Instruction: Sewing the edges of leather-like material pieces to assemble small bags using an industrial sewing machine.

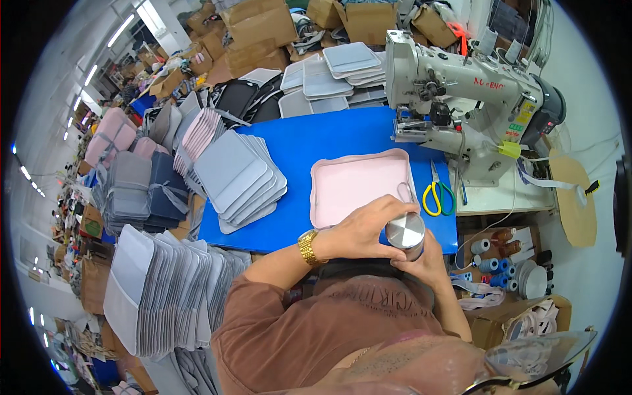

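Note:
Close to my chest, at the blue table's near edge, I hold an upright flask with a shiny round metal lid (405,230). My left hand (365,230) curls around the lid from the left, thumb and fingers closed on its rim. The fingers of my right hand (428,260) wrap the flask's body from the right and below. Most of that body is hidden under the lid and my hands. Just beyond lies a pale pink piece with a raised, rounded rim (349,181). Scissors (435,191) with one yellow and one green handle rest to its right.
A sewing machine (467,92) stands at the far right. Grey padded panels (240,174) lie stacked on the left of the blue tabletop (296,145); another tall stack (164,289) is beside my left arm. Thread spools (500,266) sit low on the right.

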{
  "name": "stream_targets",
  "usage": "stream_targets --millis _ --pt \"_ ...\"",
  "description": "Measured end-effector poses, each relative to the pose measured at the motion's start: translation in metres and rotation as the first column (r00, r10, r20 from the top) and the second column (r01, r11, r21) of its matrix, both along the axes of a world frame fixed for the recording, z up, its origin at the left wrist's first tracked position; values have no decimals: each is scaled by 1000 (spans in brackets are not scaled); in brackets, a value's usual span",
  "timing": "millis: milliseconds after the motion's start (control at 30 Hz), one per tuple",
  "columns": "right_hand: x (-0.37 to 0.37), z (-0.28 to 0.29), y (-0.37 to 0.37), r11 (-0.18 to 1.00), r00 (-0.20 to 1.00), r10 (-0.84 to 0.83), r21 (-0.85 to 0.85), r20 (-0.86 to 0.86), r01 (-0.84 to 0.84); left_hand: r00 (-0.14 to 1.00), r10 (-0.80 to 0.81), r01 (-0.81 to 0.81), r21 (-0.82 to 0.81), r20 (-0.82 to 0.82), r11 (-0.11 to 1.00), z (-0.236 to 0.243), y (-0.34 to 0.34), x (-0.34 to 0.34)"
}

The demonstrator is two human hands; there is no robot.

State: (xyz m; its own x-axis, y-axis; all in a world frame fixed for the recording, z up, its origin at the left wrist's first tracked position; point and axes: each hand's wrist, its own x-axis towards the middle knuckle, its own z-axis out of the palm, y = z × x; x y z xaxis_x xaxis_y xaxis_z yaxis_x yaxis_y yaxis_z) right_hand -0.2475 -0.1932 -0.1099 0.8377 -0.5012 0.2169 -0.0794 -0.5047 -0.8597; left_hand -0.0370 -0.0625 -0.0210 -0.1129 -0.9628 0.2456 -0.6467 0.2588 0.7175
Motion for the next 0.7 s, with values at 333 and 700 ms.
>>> stream_targets --millis 333,700 --pt "-2 -4 1 1000 997 -9 2 -76 9 993 -47 36 -103 -110 994 -1 6 -3" --pt "2 -9 -1 1000 997 -1 2 -75 1 990 -13 7 -46 -142 999 -3 1 -2"
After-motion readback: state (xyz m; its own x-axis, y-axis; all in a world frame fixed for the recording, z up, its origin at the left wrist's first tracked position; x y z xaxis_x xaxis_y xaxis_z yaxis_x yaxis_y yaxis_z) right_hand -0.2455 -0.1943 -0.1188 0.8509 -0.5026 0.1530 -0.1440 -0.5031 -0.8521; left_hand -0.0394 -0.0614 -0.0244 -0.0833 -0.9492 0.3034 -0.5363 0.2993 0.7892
